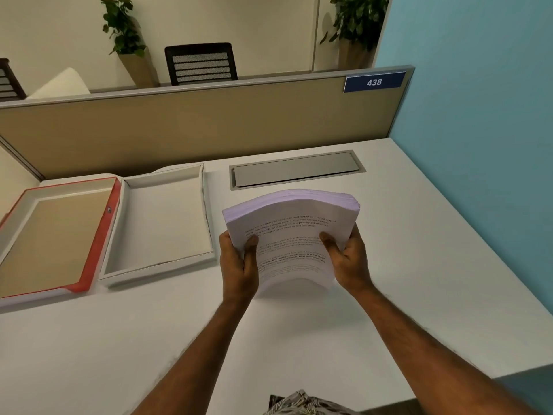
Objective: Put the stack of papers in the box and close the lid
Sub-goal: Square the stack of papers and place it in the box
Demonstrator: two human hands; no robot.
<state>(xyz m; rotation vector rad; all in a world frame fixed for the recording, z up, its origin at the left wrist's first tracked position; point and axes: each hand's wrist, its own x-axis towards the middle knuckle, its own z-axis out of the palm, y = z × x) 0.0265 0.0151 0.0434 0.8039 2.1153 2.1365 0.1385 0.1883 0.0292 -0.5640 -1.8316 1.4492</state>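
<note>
Paper stack held in both hands over the desk

I see my left hand (239, 262) and right hand (347, 259) clamped on the stack of papers (291, 232); open box (167, 223) sits at nine o'clock, lid (57, 232) beyond.

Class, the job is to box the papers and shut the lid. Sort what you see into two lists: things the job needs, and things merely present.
Needed: stack of papers, held by left hand and right hand; open box; red-edged lid.

Merely present: desk cable hatch, partition, number sign, chair, potted plants.
</note>
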